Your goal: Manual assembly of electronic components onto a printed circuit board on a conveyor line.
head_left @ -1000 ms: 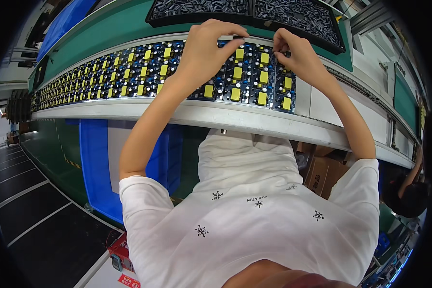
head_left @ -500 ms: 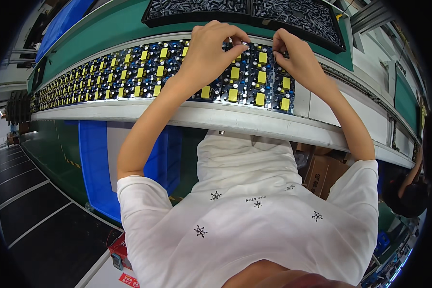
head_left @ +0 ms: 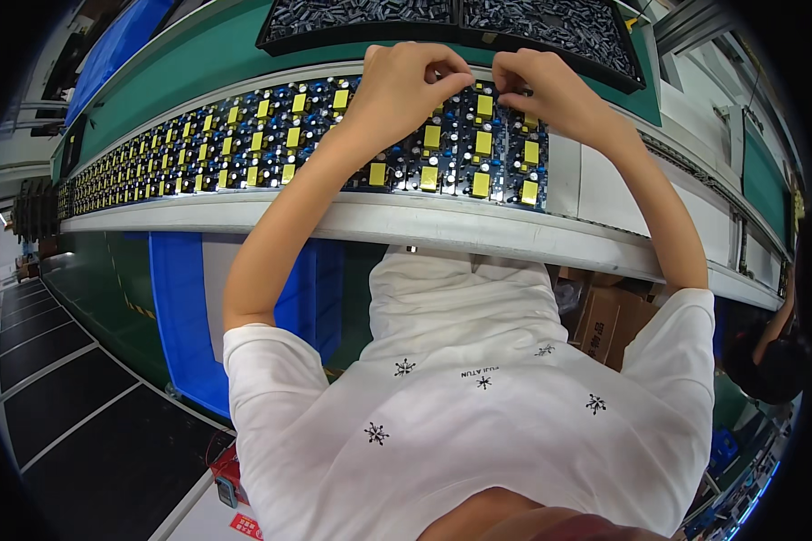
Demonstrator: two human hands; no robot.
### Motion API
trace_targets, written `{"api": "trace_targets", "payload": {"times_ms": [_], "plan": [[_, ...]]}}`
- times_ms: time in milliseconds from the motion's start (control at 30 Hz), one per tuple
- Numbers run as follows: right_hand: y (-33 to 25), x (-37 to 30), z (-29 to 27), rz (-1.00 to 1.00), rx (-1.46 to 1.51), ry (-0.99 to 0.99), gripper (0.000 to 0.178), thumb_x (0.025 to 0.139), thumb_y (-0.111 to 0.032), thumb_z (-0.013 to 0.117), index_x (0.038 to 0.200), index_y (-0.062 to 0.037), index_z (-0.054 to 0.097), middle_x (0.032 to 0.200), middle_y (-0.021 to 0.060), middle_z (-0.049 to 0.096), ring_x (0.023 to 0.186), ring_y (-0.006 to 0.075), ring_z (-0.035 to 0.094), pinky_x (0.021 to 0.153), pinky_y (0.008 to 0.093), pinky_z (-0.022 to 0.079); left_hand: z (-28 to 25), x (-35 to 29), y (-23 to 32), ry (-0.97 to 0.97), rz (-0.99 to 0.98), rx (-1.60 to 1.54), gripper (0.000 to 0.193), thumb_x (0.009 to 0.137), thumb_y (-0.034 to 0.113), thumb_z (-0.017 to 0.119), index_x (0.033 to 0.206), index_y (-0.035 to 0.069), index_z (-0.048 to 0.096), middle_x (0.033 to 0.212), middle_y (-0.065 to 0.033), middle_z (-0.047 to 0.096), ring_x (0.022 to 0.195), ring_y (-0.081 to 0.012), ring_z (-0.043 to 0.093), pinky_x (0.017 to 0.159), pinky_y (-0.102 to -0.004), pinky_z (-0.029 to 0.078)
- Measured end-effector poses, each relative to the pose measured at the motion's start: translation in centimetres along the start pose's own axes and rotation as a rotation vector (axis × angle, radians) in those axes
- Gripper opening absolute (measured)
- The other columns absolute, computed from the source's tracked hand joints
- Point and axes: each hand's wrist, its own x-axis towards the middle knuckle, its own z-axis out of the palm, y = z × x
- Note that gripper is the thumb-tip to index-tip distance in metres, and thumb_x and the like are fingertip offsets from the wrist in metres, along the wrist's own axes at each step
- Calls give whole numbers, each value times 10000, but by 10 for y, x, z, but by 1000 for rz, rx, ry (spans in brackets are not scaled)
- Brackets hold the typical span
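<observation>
Rows of circuit boards (head_left: 431, 158), dark blue with yellow block-shaped parts and small silver and blue components, lie along a pale conveyor rail. Over their far edge is my left hand (head_left: 401, 95), thumb and index finger pinched together. Anything in that pinch is too small to make out. Just to its right, my right hand (head_left: 550, 90) hovers above the far end of the rightmost boards, its fingers curled toward the thumb. Whether it holds a small part is hidden. A narrow gap separates the two hands.
Beyond the boards, two black trays (head_left: 550, 56) hold many small dark cylindrical parts on a green surface. The conveyor's white front rail (head_left: 406, 216) runs before me. Below stand a blue bin (head_left: 185, 316) and a cardboard box (head_left: 609, 325). Another person (head_left: 771, 365) is at far right.
My right hand has moved left, and my left hand slightly right, so their fingertips are closer together. The whole view has shifted slightly.
</observation>
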Motion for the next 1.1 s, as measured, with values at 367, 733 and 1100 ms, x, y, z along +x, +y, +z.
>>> {"api": "trace_targets", "payload": {"times_ms": [367,733,1100], "plan": [[78,38,-30,91,-237,329,152,920,-148,593,948,1,586,819,110,639,776,186,617,705,306,494,26,17,17,-116,331,318,82,820,176,701,862,118,742,794,-20,677,814,-178,599,850,-336,410],[99,37,-28,120,105,299,178,893,-161,616,981,-6,623,805,97,634,748,171,596,694,308,485,36,25,15,-105,442,387,77,803,121,685,759,139,745,723,0,664,825,-171,586,789,-350,354],[78,35,-41,324,295,321,190,955,-150,544,997,20,618,850,74,640,783,104,583,693,248,478,40,21,23,-125,291,333,32,787,143,721,809,127,738,764,-1,676,832,-177,589,815,-349,366]]}}
